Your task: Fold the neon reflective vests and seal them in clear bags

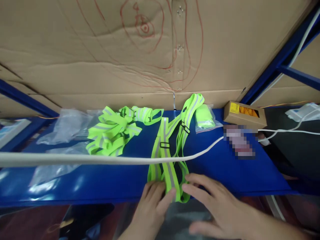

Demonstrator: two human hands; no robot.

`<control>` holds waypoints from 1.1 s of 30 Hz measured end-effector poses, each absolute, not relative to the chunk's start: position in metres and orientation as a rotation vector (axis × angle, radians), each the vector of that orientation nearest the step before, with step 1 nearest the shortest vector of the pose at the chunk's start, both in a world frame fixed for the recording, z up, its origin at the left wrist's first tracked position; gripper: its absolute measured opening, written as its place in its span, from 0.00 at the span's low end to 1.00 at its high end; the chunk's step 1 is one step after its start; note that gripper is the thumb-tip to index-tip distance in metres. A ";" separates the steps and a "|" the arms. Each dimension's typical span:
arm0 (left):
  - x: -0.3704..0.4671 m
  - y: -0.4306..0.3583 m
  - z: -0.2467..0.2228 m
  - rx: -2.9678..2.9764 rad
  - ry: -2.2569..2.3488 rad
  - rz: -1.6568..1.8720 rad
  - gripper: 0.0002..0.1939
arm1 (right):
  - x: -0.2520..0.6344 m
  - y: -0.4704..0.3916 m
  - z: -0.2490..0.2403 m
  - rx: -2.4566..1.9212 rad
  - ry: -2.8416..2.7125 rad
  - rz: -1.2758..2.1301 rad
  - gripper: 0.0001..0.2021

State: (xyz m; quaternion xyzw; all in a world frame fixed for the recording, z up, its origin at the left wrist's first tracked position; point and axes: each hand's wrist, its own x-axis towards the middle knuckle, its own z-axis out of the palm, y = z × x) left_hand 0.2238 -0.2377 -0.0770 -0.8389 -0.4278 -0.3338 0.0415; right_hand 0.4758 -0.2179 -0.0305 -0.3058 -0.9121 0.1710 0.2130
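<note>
A neon yellow-green reflective strap vest (168, 166) with grey stripes and black buckles lies lengthwise on the blue table, its near end at the front edge. My left hand (152, 203) is closed on the left side of that near end, thumb across the strap. On the other side is my right hand (215, 203), fingers apart and fingertips at the strap's right edge; whether they touch it I cannot tell. More reflective straps (112, 130) lie in a loose heap to the left, beside a rolled strap (143, 115).
A white cable (105, 160) crosses in front of the vest. Clear plastic bags (67, 126) lie at left. A bagged vest (205, 116), a cardboard box (243, 113) and a blurred-out item (238, 140) are at right. Cardboard (112, 76) walls the back; blue posts (270, 60) flank it.
</note>
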 end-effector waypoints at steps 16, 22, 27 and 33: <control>0.222 -0.261 -0.097 -2.442 -2.140 -1.597 0.31 | 0.465 -0.241 -0.084 -1.240 -2.060 1.005 0.41; 0.229 -0.244 -0.090 -2.677 -1.983 -1.625 0.26 | 0.457 -0.223 -0.072 -1.190 -2.010 1.035 0.43; 0.226 -0.235 -0.089 -2.823 -1.701 -1.225 0.27 | 0.465 -0.217 -0.065 -1.138 -2.243 0.922 0.39; 0.225 -0.238 -0.096 -2.839 -1.710 -1.236 0.20 | 0.472 -0.223 -0.072 -1.130 -2.389 0.548 0.22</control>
